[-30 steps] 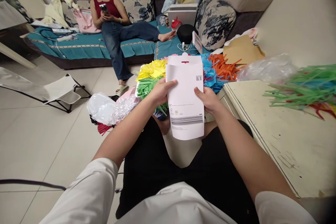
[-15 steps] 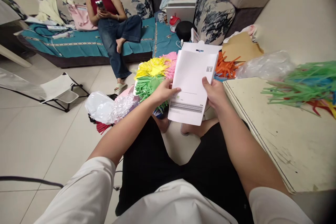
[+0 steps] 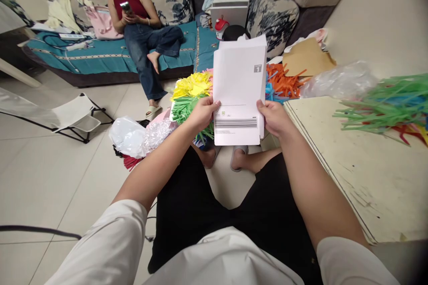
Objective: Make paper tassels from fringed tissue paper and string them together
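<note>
A flat white paper box with a barcode near its lower edge and a small grey square at its upper right is held upright in front of me. My left hand grips its lower left edge, thumb on the front. At the lower right edge my right hand pinches it the same way. Behind the box lie piles of cut coloured paper strips: yellow, green and orange.
A worn cream table stands at my right, bearing green paper strips and a clear plastic bag. Crumpled plastic bags lie on the tiled floor at left. Another person sits on a teal-covered sofa holding a phone.
The box has been raised and turned upright from a tilted position. Both hands slid to its lower edge. The seated person drew one leg up.
</note>
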Demonstrator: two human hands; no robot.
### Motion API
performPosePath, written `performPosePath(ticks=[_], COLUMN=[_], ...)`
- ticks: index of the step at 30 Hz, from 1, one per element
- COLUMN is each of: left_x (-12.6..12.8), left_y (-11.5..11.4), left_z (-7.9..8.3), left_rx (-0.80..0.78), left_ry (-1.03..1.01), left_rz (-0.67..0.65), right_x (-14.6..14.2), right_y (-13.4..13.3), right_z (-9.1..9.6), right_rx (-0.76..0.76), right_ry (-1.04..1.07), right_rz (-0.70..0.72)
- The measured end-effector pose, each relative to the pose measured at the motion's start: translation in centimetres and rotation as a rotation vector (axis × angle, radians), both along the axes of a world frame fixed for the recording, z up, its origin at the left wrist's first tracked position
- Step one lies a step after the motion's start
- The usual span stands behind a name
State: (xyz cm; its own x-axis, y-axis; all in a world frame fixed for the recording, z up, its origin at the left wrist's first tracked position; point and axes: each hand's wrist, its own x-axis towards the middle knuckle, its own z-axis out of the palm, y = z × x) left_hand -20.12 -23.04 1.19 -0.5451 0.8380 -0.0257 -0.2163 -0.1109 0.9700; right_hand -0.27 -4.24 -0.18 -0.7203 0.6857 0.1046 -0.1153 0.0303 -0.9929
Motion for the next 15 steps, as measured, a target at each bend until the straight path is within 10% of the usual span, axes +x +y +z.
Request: performPosePath(ticks=[4, 9, 15], left_x=[-0.4, -1.0, -1.0], left_y=[0.0, 0.3, 0.0], left_z=[0.0, -0.2, -0.3], left_rx=[-0.002, 0.054, -0.006], left_ry=[-0.028, 0.032, -0.007], left_rz=[-0.035, 0.210, -0.008], right_x=[0.8, 1.9, 0.3], right_y=[0.4, 0.0, -0.9], right_z=[0.6, 1.1, -0.4], right_rx=[0.010, 0.003, -0.033], right_ry=[-0.018, -0.388, -0.043], right_rz=[-0.005, 0.366, 0.095])
